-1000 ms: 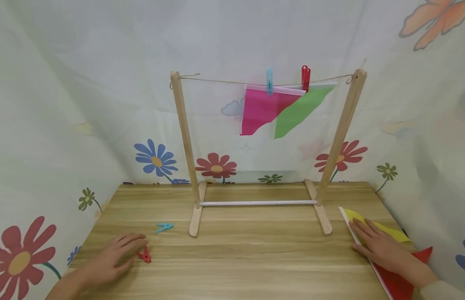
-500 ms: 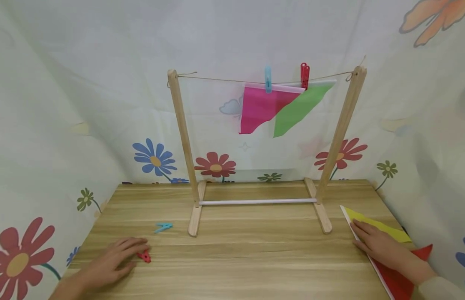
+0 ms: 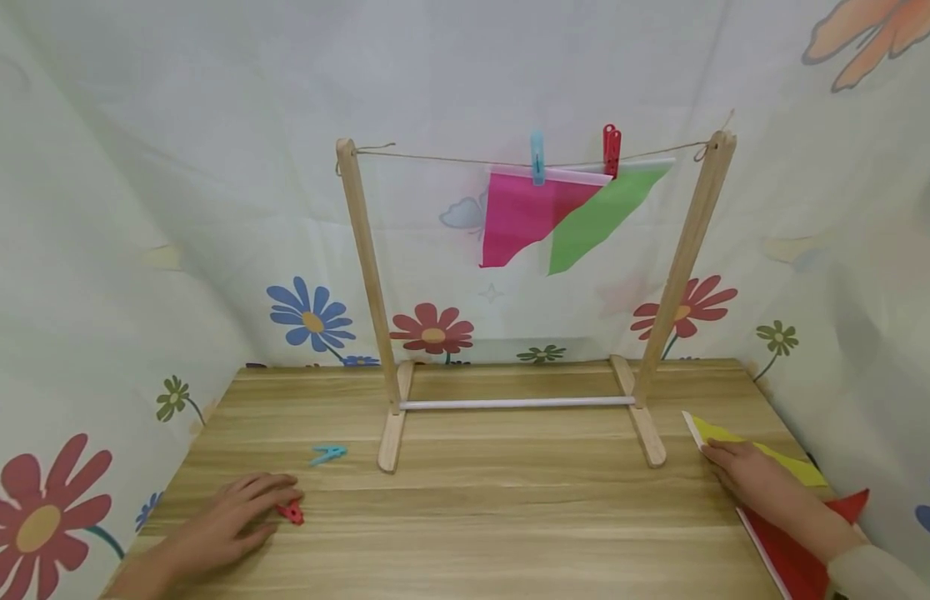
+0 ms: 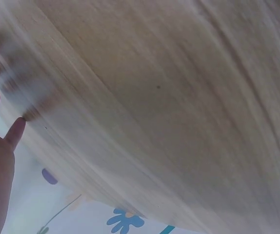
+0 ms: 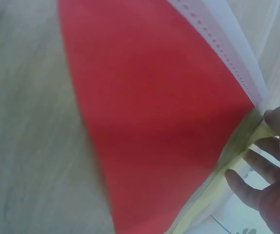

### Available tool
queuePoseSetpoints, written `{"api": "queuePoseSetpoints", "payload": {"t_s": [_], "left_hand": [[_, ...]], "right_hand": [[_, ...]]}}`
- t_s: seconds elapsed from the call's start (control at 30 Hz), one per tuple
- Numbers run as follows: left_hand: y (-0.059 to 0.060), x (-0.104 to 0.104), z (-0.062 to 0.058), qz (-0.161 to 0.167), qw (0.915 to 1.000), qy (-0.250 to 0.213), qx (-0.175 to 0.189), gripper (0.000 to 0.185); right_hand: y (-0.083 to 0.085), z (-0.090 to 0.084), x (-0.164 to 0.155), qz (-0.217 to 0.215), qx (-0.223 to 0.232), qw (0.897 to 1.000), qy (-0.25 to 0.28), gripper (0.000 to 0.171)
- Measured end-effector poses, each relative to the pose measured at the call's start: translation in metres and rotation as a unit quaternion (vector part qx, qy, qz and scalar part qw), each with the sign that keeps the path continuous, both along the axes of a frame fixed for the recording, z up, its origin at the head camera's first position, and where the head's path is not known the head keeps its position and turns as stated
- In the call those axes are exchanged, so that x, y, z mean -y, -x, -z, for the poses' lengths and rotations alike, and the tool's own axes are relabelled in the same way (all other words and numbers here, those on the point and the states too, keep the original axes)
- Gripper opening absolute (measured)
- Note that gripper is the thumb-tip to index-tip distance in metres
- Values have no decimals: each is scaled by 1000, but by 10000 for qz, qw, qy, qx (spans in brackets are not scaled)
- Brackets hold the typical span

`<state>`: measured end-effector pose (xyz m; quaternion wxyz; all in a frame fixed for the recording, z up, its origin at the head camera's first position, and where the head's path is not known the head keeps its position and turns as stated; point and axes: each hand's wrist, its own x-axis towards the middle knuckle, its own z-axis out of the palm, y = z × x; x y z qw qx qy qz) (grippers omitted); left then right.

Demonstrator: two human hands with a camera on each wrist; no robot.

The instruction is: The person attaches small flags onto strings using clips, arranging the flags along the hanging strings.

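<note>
My left hand (image 3: pixel 228 525) rests on the table at the left, fingers loosely bent. Its fingertips touch a small red clothespin (image 3: pixel 292 512), which also shows at the edge of the left wrist view. A light-blue clothespin (image 3: pixel 329 453) lies just beyond. At the right, my right hand (image 3: pixel 765 492) pinches the white-edged side of a yellow pennant (image 3: pixel 798 468), partly hidden under the hand. A red pennant (image 5: pixel 150 107) with a white band lies beside it, partly covered by my forearm. The yellow cloth bends up near the fingers in the right wrist view.
A wooden stand (image 3: pixel 369 275) with a string (image 3: pixel 442 158) is at the back of the table. A pink pennant (image 3: pixel 525 212) hangs under a blue clothespin (image 3: pixel 537 158); a green pennant (image 3: pixel 603 221) hangs under a red one. A flowered curtain (image 3: pixel 210 125) surrounds the table.
My right hand's fingers have curled in at the yellow pennant's white edge, and that edge has parted from the red pennant's. My left hand stays by the red clothespin.
</note>
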<state>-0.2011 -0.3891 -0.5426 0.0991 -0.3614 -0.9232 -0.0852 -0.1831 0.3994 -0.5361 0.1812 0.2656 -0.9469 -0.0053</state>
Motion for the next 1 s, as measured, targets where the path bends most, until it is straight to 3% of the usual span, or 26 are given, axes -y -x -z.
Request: {"api": "queuePoseSetpoints", "payload": {"t_s": [0.1,0.2,0.3,0.5,0.73,1.0], "left_hand": [[0,-2,-1,-19,10000,-4,-19,60],[0,-2,-2,-43,10000,14,-23,59],[0,-3,-1,-122,9999,72,-48,58],[4,-2,1,-110,9995,-184,-210,61],[16,6,8,185,9953,-945,63,58],[22,8,6,194,9945,-1011,203,47]], "right_hand": [[3,-3,0,113,185,9998,-51,27],[4,-9,5,689,793,9942,244,21],[3,-14,10,1252,1174,9823,744,18],[6,-18,14,1536,1291,9758,866,14],[9,-19,18,1747,1279,9721,900,19],[8,-18,20,1866,1274,9697,932,15]]}}
